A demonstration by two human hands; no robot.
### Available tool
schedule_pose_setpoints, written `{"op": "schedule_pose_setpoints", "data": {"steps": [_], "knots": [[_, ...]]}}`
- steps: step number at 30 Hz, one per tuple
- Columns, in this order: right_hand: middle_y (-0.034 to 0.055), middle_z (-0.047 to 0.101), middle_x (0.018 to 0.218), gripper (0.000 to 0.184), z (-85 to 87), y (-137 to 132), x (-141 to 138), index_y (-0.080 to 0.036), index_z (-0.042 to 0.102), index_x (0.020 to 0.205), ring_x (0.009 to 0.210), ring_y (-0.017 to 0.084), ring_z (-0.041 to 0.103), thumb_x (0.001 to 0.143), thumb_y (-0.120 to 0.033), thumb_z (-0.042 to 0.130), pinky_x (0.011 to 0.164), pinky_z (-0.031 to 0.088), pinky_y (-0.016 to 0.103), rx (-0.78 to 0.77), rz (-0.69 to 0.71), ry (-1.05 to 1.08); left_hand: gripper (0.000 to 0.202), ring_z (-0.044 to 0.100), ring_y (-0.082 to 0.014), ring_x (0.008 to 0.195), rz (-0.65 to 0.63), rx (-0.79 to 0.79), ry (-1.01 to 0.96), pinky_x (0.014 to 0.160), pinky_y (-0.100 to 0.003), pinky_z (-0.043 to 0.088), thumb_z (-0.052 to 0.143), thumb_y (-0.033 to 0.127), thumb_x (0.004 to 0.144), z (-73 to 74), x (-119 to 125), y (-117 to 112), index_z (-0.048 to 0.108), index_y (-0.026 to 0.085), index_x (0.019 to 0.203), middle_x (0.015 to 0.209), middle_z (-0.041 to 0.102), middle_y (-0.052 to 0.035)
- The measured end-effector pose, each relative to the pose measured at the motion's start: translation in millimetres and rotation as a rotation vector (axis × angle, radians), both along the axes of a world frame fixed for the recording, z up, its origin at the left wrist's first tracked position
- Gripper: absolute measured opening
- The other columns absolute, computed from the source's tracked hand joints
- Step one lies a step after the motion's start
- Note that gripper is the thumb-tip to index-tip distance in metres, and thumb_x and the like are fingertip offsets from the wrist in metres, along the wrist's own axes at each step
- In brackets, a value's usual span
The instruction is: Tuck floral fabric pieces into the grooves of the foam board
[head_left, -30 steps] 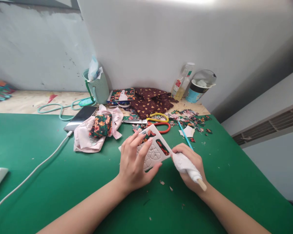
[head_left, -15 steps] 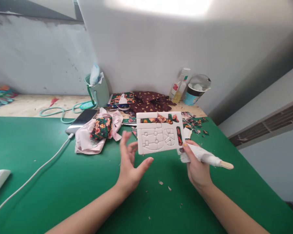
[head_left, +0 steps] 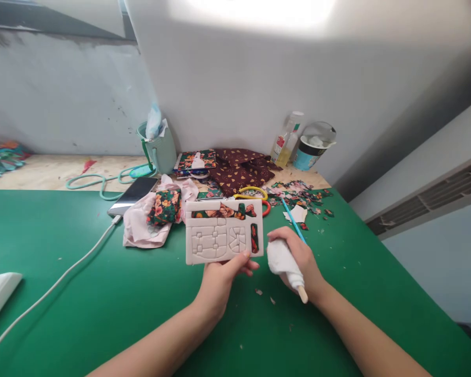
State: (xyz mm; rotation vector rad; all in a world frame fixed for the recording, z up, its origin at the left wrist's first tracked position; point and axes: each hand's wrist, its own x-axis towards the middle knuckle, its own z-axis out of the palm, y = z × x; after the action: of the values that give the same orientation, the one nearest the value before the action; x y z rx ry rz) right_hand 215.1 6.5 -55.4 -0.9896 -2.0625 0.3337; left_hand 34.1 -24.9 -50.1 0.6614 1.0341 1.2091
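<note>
A white foam board (head_left: 210,246) with carved outlines is gripped along its lower edge by my left hand (head_left: 222,277), thumb on the front. Floral fabric pieces (head_left: 215,211) fill its top strip and a narrow slot at its right side. To the right of the board, my right hand (head_left: 296,262) is closed around a wooden stick (head_left: 302,294) wrapped in white cloth or tissue (head_left: 281,259). The stick's bare end points down toward me. Behind the board, scissors (head_left: 255,192) with yellow and red handles lie partly hidden. A blue pencil-like stick (head_left: 293,220) rests beyond my right hand.
Floral fabric scraps (head_left: 304,193) lie at the back right, near a bottle (head_left: 287,139) and a blue tub (head_left: 312,152). Brown patterned cloth (head_left: 239,170) sits at the back. Left are pink cloth (head_left: 145,225), a phone (head_left: 135,193) with a white cable (head_left: 68,267), and a green pitcher (head_left: 160,149).
The foam board has passed from my right hand to my left and moved left and down. My right hand keeps the wrapped stick, now turned downward. The scissors and blue stick have become visible.
</note>
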Motion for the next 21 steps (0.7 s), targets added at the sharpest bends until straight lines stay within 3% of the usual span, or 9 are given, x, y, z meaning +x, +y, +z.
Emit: {"op": "schedule_pose_setpoints", "data": {"steps": [4,8,11,14,16,18,21], "knots": [[0.0139,0.059,0.105,0.034,0.0,13,13,-0.016,0.05,0.107,0.099,0.026,0.057,0.074,-0.007,0.051,0.083,0.051,0.041,0.029,0.04,-0.294,0.024,0.065,-0.0135,0.057,0.028,-0.045,0.015,0.049,-0.02,0.05,0.076,0.027,0.067,6.1,2,-5,0.067,0.011,0.082,0.07,0.07,-0.0039],[0.0158,0.053,0.13,0.055,-0.7,18,15,-0.016,0.042,0.128,0.111,0.027,0.056,0.075,-0.001,0.043,0.088,0.05,0.044,0.011,0.033,-0.525,0.024,0.067,-0.0146,0.058,0.028,-0.051,0.006,0.05,-0.021,0.052,0.076,0.026,0.066,11.1,3,-9,0.067,0.011,0.082,0.072,0.07,-0.004],[0.0146,0.051,0.134,0.058,0.2,20,25,-0.016,0.044,0.129,0.118,0.028,0.052,0.073,-0.001,0.043,0.093,0.048,0.044,0.017,-0.122,-0.507,0.024,0.068,-0.0155,0.059,0.038,-0.045,0.018,0.051,-0.021,0.053,0.076,0.026,0.067,11.6,1,-10,0.066,0.011,0.082,0.071,0.07,-0.0037],[0.0147,0.06,0.113,0.034,-1.5,27,46,-0.016,0.054,0.113,0.103,0.028,0.059,0.08,-0.012,0.049,0.085,0.05,0.043,0.055,-0.402,-0.355,0.024,0.068,-0.0157,0.06,0.043,-0.034,0.037,0.051,-0.022,0.053,0.076,0.027,0.067,10.9,0,-10,0.066,0.012,0.083,0.071,0.071,-0.0033],[0.0121,0.063,0.098,0.022,-4.7,36,58,-0.016,0.057,0.103,0.092,0.027,0.061,0.082,-0.016,0.051,0.081,0.05,0.043,0.085,-0.48,-0.298,0.023,0.068,-0.0157,0.06,0.034,-0.029,0.048,0.051,-0.022,0.053,0.075,0.028,0.068,10.5,0,-10,0.066,0.013,0.084,0.072,0.071,-0.0031],[0.011,0.062,0.093,0.017,-7.6,47,61,-0.016,0.057,0.099,0.086,0.025,0.06,0.083,-0.019,0.052,0.079,0.049,0.041,0.101,-0.452,-0.286,0.023,0.068,-0.0156,0.06,0.02,-0.034,0.057,0.051,-0.022,0.053,0.074,0.028,0.069,10.3,1,-10,0.066,0.012,0.083,0.071,0.071,-0.0033],[0.0132,0.061,0.103,0.02,-6.9,70,45,-0.015,0.056,0.104,0.1,0.027,0.057,0.086,-0.017,0.048,0.088,0.046,0.043,0.053,-0.251,-0.399,0.021,0.068,-0.0155,0.058,0.007,-0.045,0.062,0.05,-0.021,0.053,0.074,0.027,0.069,10.2,4,-11,0.065,0.012,0.081,0.068,0.07,-0.0033]]}}
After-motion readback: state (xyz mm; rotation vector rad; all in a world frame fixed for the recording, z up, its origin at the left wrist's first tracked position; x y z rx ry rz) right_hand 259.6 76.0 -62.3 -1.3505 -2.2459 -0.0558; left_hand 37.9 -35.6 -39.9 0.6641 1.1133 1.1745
